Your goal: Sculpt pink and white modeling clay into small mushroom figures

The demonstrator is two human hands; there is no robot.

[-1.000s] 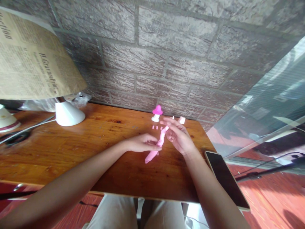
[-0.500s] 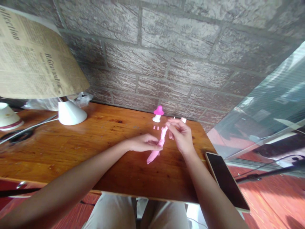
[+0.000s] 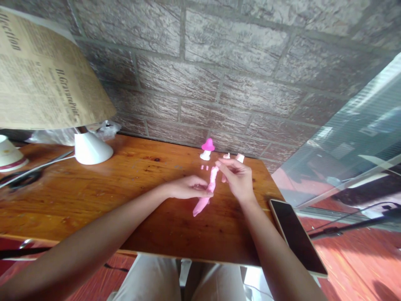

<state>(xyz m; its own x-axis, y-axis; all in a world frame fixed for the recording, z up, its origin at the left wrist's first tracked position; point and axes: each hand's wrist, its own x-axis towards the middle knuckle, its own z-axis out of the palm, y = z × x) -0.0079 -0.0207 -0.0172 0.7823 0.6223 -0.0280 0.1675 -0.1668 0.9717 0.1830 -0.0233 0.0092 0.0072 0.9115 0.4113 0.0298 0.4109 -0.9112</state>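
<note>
A long, lumpy strip of pink modelling clay [image 3: 201, 205] slants above the wooden table, wider and flatter at its lower end. My left hand [image 3: 189, 187] is closed on its middle, thumb on top. At the upper end, the fingertips of my right hand [image 3: 237, 175] pinch together on the clay's tip; the exact contact is partly hidden. Just beyond stands a small mushroom [image 3: 207, 149] with a bright pink cap and white stem. Two tiny pink bits [image 3: 204, 167] lie in front of it. A small whitish-pink block [image 3: 240, 158] sits behind my right hand, partly covered.
A phone [image 3: 297, 238] lies along the right edge of the wooden table [image 3: 150, 179]. To the left are a lamp with a white base [image 3: 92, 149], scissors [image 3: 21, 179], a paper cup [image 3: 11, 154] and plastic wrapping. A stone-block wall [image 3: 200, 79] rises behind.
My right hand's fingers have come together on the clay's upper end, where they were spread apart a second ago. My left hand keeps its hold. The view has shifted slightly.
</note>
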